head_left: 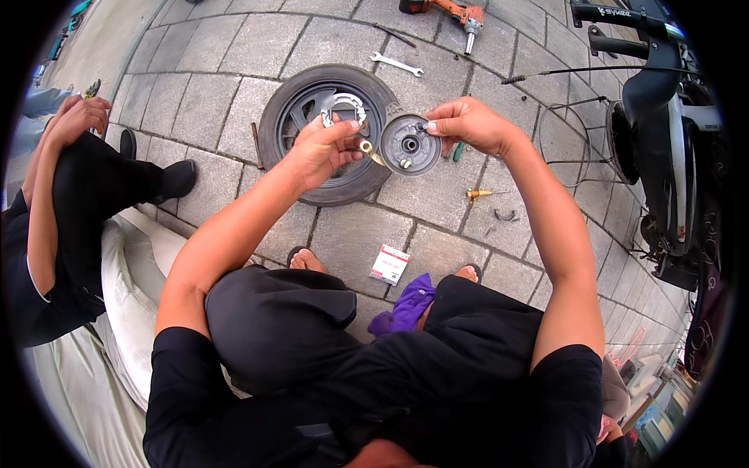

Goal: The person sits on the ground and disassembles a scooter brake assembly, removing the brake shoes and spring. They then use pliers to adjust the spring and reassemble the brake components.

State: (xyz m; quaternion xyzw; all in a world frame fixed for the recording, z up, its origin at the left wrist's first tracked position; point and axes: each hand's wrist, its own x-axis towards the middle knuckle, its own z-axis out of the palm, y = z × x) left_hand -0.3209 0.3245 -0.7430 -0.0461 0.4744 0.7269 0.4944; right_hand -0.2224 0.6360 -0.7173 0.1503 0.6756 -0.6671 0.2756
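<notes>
brake plate point(409, 145) above wheel point(328, 132) | right hand point(468, 125) pinching rim | left hand point(324, 148) gripping brass part point(367, 148) | likely rigid, heavyish metal; hold by rim

One head-worn fisheye camera looks steeply down from close above the squatting person's knees onto the paved ground point(234, 86), edges bending

1 wheel point(328, 132), 1 wrench point(396, 64), 1 drill point(449, 11).
</notes>
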